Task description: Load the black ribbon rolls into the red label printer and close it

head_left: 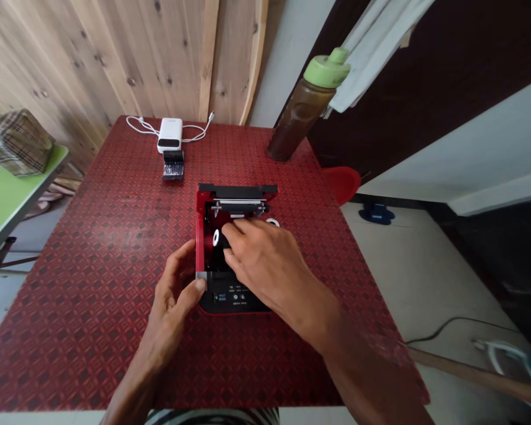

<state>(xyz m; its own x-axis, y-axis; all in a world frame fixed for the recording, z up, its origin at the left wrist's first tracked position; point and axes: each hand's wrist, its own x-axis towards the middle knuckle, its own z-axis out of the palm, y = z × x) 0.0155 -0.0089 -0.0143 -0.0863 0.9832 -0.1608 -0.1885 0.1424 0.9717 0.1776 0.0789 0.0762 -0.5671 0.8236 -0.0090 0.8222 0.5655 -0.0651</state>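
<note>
A red and black label printer sits on the table with its lid raised. My left hand holds the printer's left side, thumb on the front corner of its control panel and fingers along the red wall. Inside the open bay, my right hand has its fingers curled over a black roll, likely ribbon, with a white ring-shaped end showing at the left. Another white end shows beyond my knuckles. The fingertips and most of the roll are hidden by the hand.
On the red patterned table, a white power bank with a cable lies at the back, a small black roll in front of it. A brown bottle with a green lid stands back right. A red stool is beyond the right edge.
</note>
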